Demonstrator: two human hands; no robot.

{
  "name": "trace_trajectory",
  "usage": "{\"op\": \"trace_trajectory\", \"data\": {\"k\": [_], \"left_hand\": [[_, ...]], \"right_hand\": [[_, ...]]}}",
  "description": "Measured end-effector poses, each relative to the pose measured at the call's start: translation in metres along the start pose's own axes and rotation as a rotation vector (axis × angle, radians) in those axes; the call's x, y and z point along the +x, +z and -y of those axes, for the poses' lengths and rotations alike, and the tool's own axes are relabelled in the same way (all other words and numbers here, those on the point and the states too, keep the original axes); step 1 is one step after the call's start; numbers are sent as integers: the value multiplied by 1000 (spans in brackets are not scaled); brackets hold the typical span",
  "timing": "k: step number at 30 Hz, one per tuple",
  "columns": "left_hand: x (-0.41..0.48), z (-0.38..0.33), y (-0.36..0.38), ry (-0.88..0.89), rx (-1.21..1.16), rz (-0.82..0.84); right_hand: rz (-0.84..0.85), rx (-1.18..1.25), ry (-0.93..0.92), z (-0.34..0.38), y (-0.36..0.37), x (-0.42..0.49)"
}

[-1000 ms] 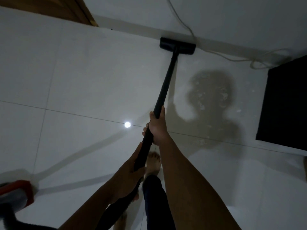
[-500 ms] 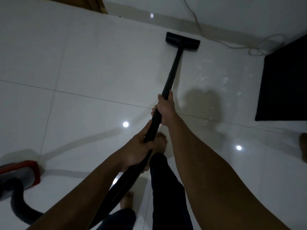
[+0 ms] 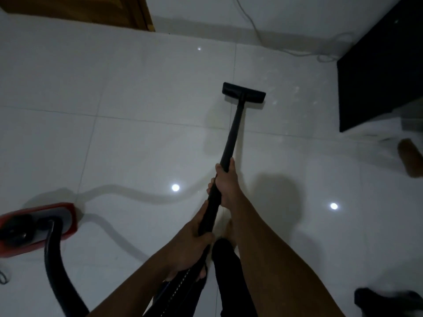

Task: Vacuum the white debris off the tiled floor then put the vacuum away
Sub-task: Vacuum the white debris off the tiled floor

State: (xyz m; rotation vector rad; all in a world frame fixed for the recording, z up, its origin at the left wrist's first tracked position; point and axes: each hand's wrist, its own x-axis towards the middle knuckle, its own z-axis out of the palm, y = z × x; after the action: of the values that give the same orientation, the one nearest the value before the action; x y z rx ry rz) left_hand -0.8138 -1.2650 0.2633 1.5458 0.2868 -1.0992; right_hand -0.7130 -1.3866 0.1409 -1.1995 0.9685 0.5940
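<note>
Mid-job: right hand and left hand curl round vac wand, floor head at 12 o'clock; white debris speckles tiles at 1 o'clock. Red canister at 8, not yet stowed.

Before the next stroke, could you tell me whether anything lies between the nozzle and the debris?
Nothing visible does: only bare tile lies between the nozzle and the debris just right of it.

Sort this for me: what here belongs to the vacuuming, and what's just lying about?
Job: vacuum wand, gripped by left hand and right hand; floor head; hose; red vacuum body; faint white debris.
Lying about: black cabinet, wooden door, dark blurred object.
</note>
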Motion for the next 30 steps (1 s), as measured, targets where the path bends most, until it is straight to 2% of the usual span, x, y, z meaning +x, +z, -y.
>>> {"op": "trace_trajectory", "data": {"k": [7, 14, 23, 30], "left_hand": [[-64, 83, 81, -71, 98, 10], [-119, 164, 169, -55, 135, 57], [-172, 256, 220, -65, 133, 49], [-209, 301, 249, -71, 103, 68]], "right_hand": [[-25, 38, 62, -115, -65, -63], [-60, 105, 44, -210, -142, -127], [-53, 103, 63, -309, -175, -183], [-38, 100, 88, -369, -189, -210]]}}
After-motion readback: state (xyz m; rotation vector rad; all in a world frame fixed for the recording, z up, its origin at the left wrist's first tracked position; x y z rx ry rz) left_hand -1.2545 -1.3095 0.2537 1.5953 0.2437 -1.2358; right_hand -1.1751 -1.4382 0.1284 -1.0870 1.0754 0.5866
